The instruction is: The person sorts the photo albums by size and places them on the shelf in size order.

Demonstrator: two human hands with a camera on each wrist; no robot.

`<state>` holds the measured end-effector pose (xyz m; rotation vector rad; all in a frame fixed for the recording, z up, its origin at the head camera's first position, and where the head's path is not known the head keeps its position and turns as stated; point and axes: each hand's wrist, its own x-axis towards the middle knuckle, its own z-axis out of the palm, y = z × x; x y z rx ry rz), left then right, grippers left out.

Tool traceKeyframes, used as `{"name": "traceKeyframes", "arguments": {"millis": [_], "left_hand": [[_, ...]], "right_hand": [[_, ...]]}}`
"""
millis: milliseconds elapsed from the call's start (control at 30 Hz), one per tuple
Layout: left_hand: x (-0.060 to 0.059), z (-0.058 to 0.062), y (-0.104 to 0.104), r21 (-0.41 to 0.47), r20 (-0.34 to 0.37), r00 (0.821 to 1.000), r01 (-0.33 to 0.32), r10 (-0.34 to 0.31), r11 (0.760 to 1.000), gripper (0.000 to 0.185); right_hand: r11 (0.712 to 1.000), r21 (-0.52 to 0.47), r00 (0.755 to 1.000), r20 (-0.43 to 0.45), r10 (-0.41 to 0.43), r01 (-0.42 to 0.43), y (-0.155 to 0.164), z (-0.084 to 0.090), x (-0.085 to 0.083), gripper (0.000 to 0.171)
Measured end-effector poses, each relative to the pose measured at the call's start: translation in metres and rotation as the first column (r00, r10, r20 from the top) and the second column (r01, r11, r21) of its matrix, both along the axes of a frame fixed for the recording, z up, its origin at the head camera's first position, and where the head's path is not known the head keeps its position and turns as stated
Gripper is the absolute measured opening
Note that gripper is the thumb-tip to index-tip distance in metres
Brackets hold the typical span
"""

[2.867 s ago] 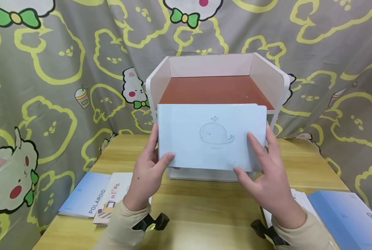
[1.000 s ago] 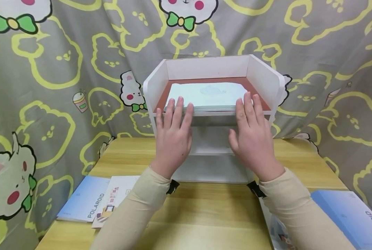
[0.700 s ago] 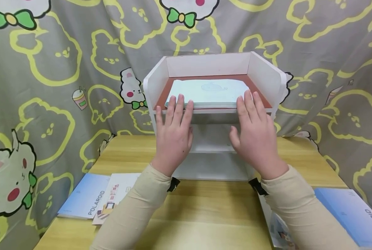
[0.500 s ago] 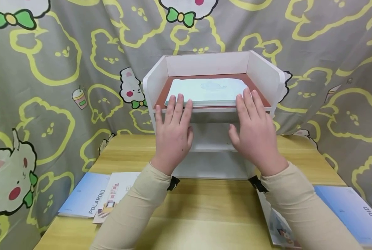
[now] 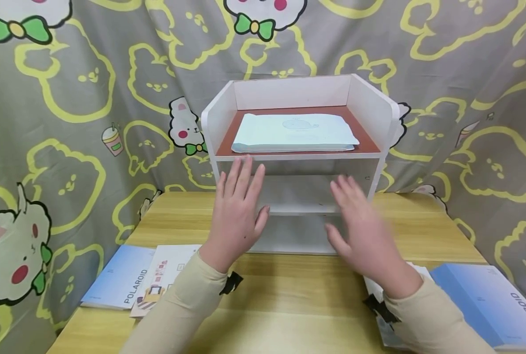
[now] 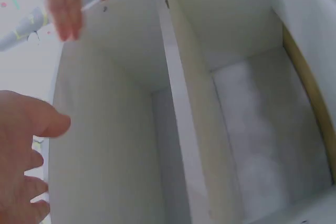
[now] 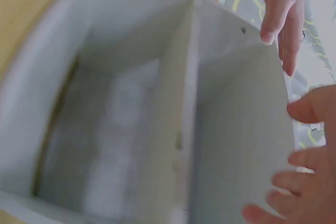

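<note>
My left hand (image 5: pixel 238 209) grips nothing: fingers straight and a bit spread, palm facing the white shelf unit (image 5: pixel 380 123), held in the air in front of the middle compartment, not touching it. My right hand (image 5: pixel 362 231) is also empty, fingers stretched & relaxed, but it is blurred in the head view so I cannot tell the exact finger pose; it hangs just before the lower right part of the shelf unit, near the table.

The pale blue book (image 5: pixel 295 132) w/ a small whale drawing lies flat on the top tier, on the red-brown board (image 5: pixel 368 142), between the white side walls. Both hands are below it and apart from it.

In the left wrist view I see my left hand's thumb and fingers at the left edge (image 6: pixel 23 156), the inside of the shelf w/ its white divider (image 6: pixel 186 124), and the fingertips of the other hand at the top. The right wrist view shows the same two compartments, my right hand's fingers at the right edge (image 7: pixel 307 182), both compartments w/ nothing visible inside.

On the wooden table (image 5: pixel 289 305): a blue POLAROID book (image 5: pixel 121 278) and an illustrated booklet (image 5: pixel 163 275) on the left side, touching each other; another blue POLAROID book (image 5: pixel 488 305) at the right, near my right sleeve. Behind is a grey curtain w/ yellow cartoon outlines (image 5: pixel 68 98).
</note>
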<state>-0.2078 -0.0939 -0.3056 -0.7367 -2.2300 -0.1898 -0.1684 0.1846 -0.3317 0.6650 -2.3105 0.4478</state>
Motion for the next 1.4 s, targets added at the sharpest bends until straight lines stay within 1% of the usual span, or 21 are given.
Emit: {"name": "traceKeyframes", "arguments": {"millis": [67, 133, 233, 300, 367, 433, 533, 600, 633, 733, 800, 867, 967, 1033, 1100, 1167, 1200, 1233, 1267, 1300, 1400], "left_hand": [[0.003, -0.004, -0.003, -0.006, 0.024, 0.999, 0.029, -0.029, 1.000, 0.083], [0.006, -0.009, -0.007, -0.016, 0.044, 0.998, 0.048, -0.047, 0.999, 0.083], [0.012, -0.015, -0.013, -0.021, 0.074, 0.995, 0.063, -0.061, 0.998, 0.083], [0.018, -0.020, -0.019, -0.029, 0.100, 0.993, 0.068, -0.064, 0.997, 0.084], [0.026, -0.025, -0.026, -0.050, 0.146, 0.988, 0.065, -0.057, 0.997, 0.084], [0.033, -0.033, -0.034, -0.103, 0.198, 0.979, 0.060, -0.038, 0.993, 0.084], [0.045, -0.047, -0.049, -0.207, 0.272, 0.962, 0.068, -0.009, 0.976, 0.084], [0.051, -0.058, -0.059, -0.258, 0.330, 0.944, 0.082, 0.008, 0.963, 0.085], [0.054, -0.063, -0.064, -0.271, 0.361, 0.932, 0.089, 0.016, 0.958, 0.085], [0.058, -0.076, -0.082, -0.287, 0.470, 0.881, 0.088, 0.060, 0.954, 0.083], [0.057, -0.082, -0.096, -0.297, 0.541, 0.834, 0.070, 0.107, 0.952, 0.082], [0.053, -0.085, -0.112, -0.313, 0.604, 0.780, 0.044, 0.163, 0.949, 0.084], [0.043, -0.087, -0.139, -0.338, 0.686, 0.682, -0.011, 0.254, 0.941, 0.093], [0.036, -0.088, -0.157, -0.344, 0.734, 0.607, -0.054, 0.304, 0.937, 0.098], [0.030, -0.090, -0.172, -0.331, 0.783, 0.529, -0.093, 0.328, 0.939, 0.101], [0.026, -0.094, -0.185, -0.309, 0.819, 0.473, -0.116, 0.326, 0.944, 0.104], [0.024, -0.095, -0.189, -0.294, 0.835, 0.450, -0.122, 0.317, 0.948, 0.104], [0.023, -0.096, -0.192, -0.283, 0.846, 0.434, -0.126, 0.310, 0.951, 0.106], [0.021, -0.098, -0.194, -0.274, 0.854, 0.424, -0.127, 0.302, 0.953, 0.107], [0.021, -0.099, -0.195, -0.267, 0.859, 0.419, -0.122, 0.294, 0.956, 0.108], [0.019, -0.100, -0.196, -0.275, 0.858, 0.419, -0.115, 0.297, 0.955, 0.109]], "right_hand": [[1.000, -0.010, 0.993, 0.112, 0.030, -0.029, 0.000, -0.013, 0.008, 0.080], [0.999, -0.021, 0.975, 0.216, 0.052, -0.049, 0.000, -0.026, 0.014, 0.077], [0.997, -0.042, 0.938, 0.337, 0.076, -0.066, -0.001, -0.043, 0.021, 0.069], [0.996, -0.045, 0.906, 0.414, 0.089, -0.077, -0.002, -0.053, 0.022, 0.065], [0.995, -0.048, 0.862, 0.496, 0.102, -0.090, -0.001, -0.063, 0.020, 0.064], [0.994, -0.048, 0.802, 0.587, 0.110, -0.101, 0.000, -0.072, 0.018, 0.066], [0.992, -0.032, 0.710, 0.696, 0.109, -0.120, 0.003, -0.084, 0.013, 0.069], [0.991, -0.016, 0.665, 0.740, 0.101, -0.133, 0.006, -0.090, 0.010, 0.071], [0.991, -0.005, 0.651, 0.753, 0.094, -0.137, 0.007, -0.093, 0.010, 0.072], [0.989, 0.022, 0.637, 0.768, 0.075, -0.144, 0.008, -0.097, 0.009, 0.073], [0.988, 0.038, 0.646, 0.760, 0.070, -0.152, 0.007, -0.098, 0.010, 0.074], [0.985, 0.056, 0.659, 0.750, 0.065, -0.161, 0.006, -0.098, 0.010, 0.075], [0.983, 0.081, 0.674, 0.736, 0.052, -0.164, 0.003, -0.099, 0.012, 0.076], [0.983, 0.097, 0.679, 0.733, 0.035, -0.156, 0.003, -0.100, 0.012, 0.075], [0.983, 0.107, 0.680, 0.733, 0.023, -0.148, 0.003, -0.100, 0.012, 0.075], [0.983, 0.115, 0.681, 0.732, 0.015, -0.145, 0.002, -0.100, 0.012, 0.075], [0.982, 0.118, 0.683, 0.730, 0.013, -0.145, 0.002, -0.099, 0.012, 0.074], [0.982, 0.121, 0.686, 0.728, 0.013, -0.147, 0.002, -0.099, 0.012, 0.074], [0.981, 0.124, 0.688, 0.725, 0.012, -0.148, 0.002, -0.098, 0.012, 0.073], [0.981, 0.125, 0.690, 0.724, 0.013, -0.150, 0.002, -0.098, 0.012, 0.073], [0.981, 0.121, 0.687, 0.726, 0.016, -0.150, 0.003, -0.098, 0.012, 0.072]]}}
